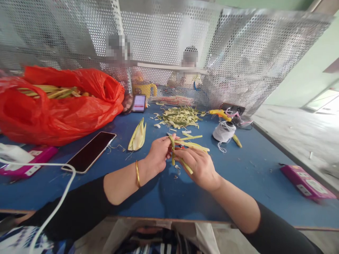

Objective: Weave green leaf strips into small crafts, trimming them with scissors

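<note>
My left hand (159, 152) pinches one end of some pale green leaf strips (194, 144) above the middle of the blue table (169, 197). Close beside it on the right, my right hand (198, 165) has its fingers closed on the same strips. The strips cross and fold over each other between the hands, with ends sticking out to the right and downward. Something small and red shows just behind the fingers. A pale husk piece (137, 135) lies to the left of my hands, and a pile of green scraps (180, 117) lies beyond them.
A red plastic bag (60, 116) of strips fills the back left, with a phone (91, 151) in front. White string (224, 132) and a yellow glue gun (219, 113) lie back right. Purple power strips (307, 181) lie at both sides. Behind a perforated metal screen (169, 42) are people.
</note>
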Tool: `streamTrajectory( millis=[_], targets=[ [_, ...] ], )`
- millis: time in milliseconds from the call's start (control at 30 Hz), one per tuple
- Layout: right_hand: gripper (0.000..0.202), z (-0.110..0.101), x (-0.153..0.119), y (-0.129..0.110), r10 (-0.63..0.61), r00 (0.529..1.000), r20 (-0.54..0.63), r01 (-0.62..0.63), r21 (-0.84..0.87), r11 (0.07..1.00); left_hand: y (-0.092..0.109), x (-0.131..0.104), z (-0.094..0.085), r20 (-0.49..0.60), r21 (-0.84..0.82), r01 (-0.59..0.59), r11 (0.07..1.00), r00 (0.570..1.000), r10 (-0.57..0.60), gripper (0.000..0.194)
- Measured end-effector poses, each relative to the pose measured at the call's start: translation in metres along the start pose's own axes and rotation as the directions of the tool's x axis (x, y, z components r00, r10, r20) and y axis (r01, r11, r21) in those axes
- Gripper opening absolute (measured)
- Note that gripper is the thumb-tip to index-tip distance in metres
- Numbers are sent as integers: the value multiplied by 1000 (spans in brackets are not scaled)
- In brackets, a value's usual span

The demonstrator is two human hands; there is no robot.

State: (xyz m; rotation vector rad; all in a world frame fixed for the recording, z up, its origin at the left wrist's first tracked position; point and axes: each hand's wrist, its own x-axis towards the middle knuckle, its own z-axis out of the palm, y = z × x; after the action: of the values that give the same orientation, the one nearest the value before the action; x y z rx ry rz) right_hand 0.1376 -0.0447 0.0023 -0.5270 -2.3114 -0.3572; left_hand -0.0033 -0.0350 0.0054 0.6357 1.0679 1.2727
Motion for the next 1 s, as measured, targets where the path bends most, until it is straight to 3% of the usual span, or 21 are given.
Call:
streamTrajectory(
  millis=[67,133,300,367,433,500,567,633,700,767,867,1000],
  targets=[
    [17,5,-2,0,101,995,-8,-100,62,993,0,-2,1,-5,-2,-11,1000,1000,11,24],
    [18,8,-4,-1,113,994,1,-113,49,992,-2,-3,2,-29,9,-39,999,999,39,24],
    [16,9,-3,-11,-146,989,-31,135,-238,962,-7,-2,3,-62,79,-169,982,983,174,17],
    [16,6,-2,-12,-161,985,-64,140,-254,957,-7,-1,3,-47,75,-218,973,974,222,17],
    [14,4,-1,-10,-15,996,-93,1,-149,989,-7,-2,3,-34,75,-224,972,973,227,17],
    [14,4,1,-6,259,959,-115,-252,70,965,-6,-4,4,-28,82,-208,975,977,211,16],
    [16,5,2,-1,551,831,-75,-495,349,795,-4,-6,5,-16,78,-192,978,981,194,15],
    [18,8,4,2,767,639,63,-647,583,491,-3,-8,6,-1,57,-167,984,986,167,14],
    [22,10,6,4,854,456,250,-691,704,163,-3,-8,5,19,27,-138,990,990,137,15],
    [27,11,8,6,842,343,417,-666,740,-95,-3,-7,4,46,-5,-114,993,992,114,17],
    [26,9,8,10,766,274,582,-597,727,-339,-5,-4,2,112,-47,-87,995,989,92,24],
    [24,6,6,20,626,286,725,-572,654,-496,-7,-1,0,143,-84,-68,994,986,80,29]
  ],
)
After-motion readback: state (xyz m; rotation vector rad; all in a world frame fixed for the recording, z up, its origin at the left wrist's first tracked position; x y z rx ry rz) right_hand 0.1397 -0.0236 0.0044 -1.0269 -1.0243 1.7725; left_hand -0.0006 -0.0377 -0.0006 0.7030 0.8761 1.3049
